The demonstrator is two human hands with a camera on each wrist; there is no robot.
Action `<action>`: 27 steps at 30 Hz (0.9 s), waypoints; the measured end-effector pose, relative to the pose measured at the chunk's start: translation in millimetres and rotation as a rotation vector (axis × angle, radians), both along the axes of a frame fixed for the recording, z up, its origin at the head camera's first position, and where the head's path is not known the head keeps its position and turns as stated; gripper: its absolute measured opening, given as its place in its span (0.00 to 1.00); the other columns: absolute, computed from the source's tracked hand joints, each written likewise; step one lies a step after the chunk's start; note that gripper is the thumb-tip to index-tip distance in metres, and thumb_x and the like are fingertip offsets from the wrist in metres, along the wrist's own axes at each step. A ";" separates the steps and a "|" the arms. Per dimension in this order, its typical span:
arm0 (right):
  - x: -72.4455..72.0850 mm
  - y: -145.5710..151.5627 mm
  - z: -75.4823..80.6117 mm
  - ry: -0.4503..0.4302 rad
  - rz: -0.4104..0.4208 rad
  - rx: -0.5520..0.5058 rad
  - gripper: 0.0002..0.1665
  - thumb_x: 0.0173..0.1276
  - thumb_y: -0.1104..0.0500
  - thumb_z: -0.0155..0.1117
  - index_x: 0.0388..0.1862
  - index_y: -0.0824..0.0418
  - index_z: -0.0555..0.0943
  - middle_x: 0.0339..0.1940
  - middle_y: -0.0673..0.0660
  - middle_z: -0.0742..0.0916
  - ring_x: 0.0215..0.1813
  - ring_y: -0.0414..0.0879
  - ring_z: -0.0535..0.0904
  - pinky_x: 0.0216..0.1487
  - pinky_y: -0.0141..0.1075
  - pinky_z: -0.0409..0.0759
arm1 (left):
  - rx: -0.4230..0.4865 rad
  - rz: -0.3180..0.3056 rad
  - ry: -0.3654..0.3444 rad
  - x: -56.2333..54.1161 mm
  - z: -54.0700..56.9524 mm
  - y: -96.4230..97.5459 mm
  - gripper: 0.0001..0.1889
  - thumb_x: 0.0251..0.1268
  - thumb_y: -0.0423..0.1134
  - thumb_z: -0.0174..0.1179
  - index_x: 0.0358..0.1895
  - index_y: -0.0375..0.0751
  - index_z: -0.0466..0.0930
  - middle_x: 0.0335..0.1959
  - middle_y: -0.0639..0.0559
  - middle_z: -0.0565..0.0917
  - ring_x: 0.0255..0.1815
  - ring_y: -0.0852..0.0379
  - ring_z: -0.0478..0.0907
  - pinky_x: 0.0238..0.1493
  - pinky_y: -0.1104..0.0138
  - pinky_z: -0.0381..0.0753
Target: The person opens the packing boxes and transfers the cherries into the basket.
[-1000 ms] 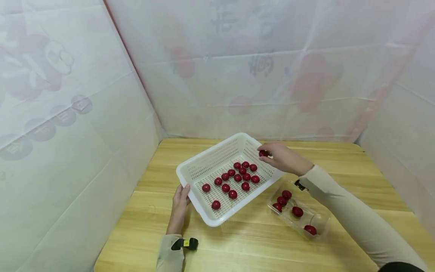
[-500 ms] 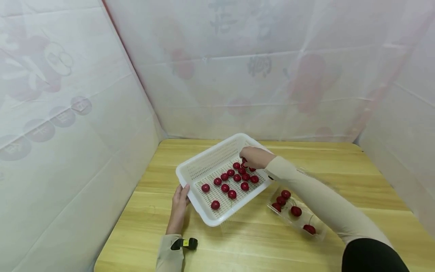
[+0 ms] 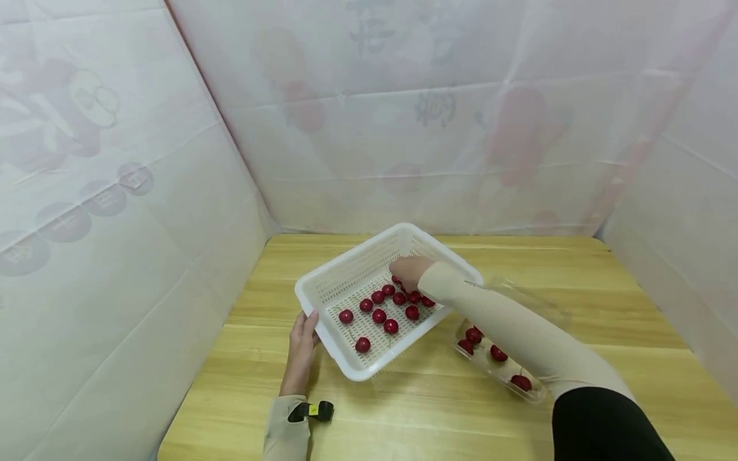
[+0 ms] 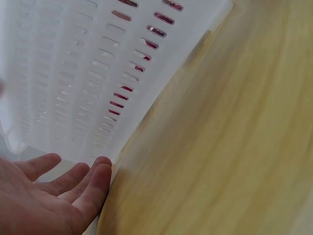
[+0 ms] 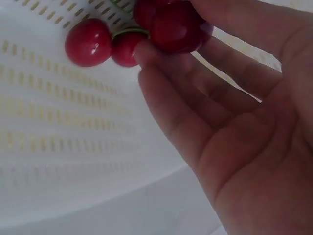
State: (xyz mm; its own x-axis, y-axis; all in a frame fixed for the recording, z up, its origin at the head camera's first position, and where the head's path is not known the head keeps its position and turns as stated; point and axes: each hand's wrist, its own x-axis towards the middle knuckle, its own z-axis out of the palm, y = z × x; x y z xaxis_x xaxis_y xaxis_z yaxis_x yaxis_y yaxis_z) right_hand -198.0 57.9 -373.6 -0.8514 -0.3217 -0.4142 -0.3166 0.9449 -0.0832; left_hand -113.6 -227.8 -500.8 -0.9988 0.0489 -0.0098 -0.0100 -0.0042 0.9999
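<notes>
A white slotted plastic basket [image 3: 429, 330] holds several dark red cherries [image 3: 391, 326] spread over its floor. My left hand [image 3: 300, 351] holds the basket's near left corner, thumb on the rim; in the left wrist view its fingers [image 4: 91, 196] lie against the outer wall. My right hand [image 3: 410, 272] reaches down inside the basket at the far right, over other cherries. In the right wrist view it pinches a cherry [image 5: 177, 28] between thumb and fingers, with more cherries [image 5: 89, 42] right beside it. The head view hides the pinched cherry.
A clear plastic box [image 3: 500, 370] with several stemmed cherries [image 3: 521, 383] lies right of the basket, partly under the right sleeve [image 3: 519, 333]. Its clear lid [image 3: 533, 301] shows behind the sleeve. White printed sheets [image 3: 369, 128] stand around the wooden table [image 3: 426, 410].
My right hand has moved left and down with the cherry, from over the basket's right rim to the cherries inside. The left hand stays at the corner.
</notes>
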 end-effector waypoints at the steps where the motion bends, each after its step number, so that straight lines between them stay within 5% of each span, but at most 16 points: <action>1: 0.8 -2.1 -0.9 -0.008 -0.007 0.005 0.15 0.69 0.67 0.69 0.53 0.60 0.81 0.39 0.52 0.85 0.40 0.45 0.80 0.44 0.36 0.83 | 0.000 0.001 0.001 -0.2 -0.2 0.3 0.34 0.83 0.60 0.44 0.80 0.42 0.59 0.69 0.35 0.77 0.65 0.38 0.81 0.64 0.61 0.84; 9: 9.0 -6.6 -10.7 -0.034 -0.027 0.046 0.18 0.66 0.68 0.72 0.52 0.57 0.79 0.45 0.52 0.84 0.44 0.45 0.80 0.49 0.36 0.84 | 0.019 -0.024 0.012 1.9 -3.7 5.8 0.34 0.83 0.60 0.45 0.80 0.43 0.60 0.69 0.36 0.78 0.64 0.39 0.82 0.65 0.60 0.84; 16: 10.7 -12.2 -9.1 -0.054 0.006 0.036 0.18 0.63 0.67 0.75 0.49 0.58 0.80 0.40 0.51 0.84 0.42 0.45 0.81 0.48 0.36 0.84 | 0.002 -0.034 0.023 3.2 2.6 4.2 0.33 0.83 0.60 0.44 0.80 0.46 0.60 0.69 0.37 0.78 0.66 0.39 0.81 0.67 0.57 0.82; 22: 11.8 -5.7 14.7 -0.017 0.024 -0.011 0.17 0.66 0.62 0.75 0.51 0.59 0.81 0.43 0.52 0.85 0.44 0.46 0.81 0.50 0.39 0.84 | -0.003 -0.012 0.021 -1.5 8.3 5.6 0.34 0.83 0.61 0.44 0.80 0.45 0.59 0.69 0.37 0.78 0.67 0.39 0.80 0.69 0.57 0.82; 27: 31.8 18.0 40.7 0.175 0.148 -0.154 0.17 0.72 0.56 0.69 0.56 0.61 0.82 0.54 0.58 0.88 0.51 0.49 0.84 0.59 0.44 0.86 | 0.003 -0.011 0.000 2.8 8.4 8.1 0.34 0.83 0.59 0.44 0.80 0.43 0.59 0.70 0.36 0.76 0.68 0.38 0.79 0.69 0.58 0.81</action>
